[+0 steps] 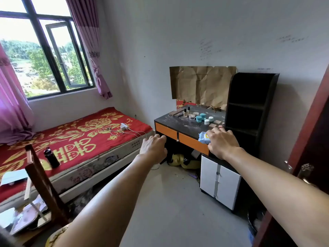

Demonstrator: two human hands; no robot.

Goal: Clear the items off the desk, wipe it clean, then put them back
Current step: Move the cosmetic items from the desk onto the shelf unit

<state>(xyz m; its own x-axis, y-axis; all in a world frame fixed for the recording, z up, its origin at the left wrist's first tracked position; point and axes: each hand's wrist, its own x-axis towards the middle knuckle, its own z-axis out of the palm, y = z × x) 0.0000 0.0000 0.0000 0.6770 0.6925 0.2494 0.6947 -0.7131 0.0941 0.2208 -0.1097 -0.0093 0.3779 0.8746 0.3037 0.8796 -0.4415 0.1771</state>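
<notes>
R hand (222, 142) over blue wipes pack (202, 137) on dusty desk (188, 126); L hand (154, 147) loose, apart

Home bedroom, bed (74, 139), curtained window (44, 56), dusty dressing desk (179, 124) with cosmetics (199, 118)

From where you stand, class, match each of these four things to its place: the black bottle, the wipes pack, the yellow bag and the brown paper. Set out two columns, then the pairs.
Things
1. black bottle
2. wipes pack
3. yellow bag
4. brown paper

Places
A. on the floor under the desk
B. up behind the desk, at its back
C. on the bed
D. at the desk's front edge

Pairs: 1-C, 2-D, 3-A, 4-B
</notes>
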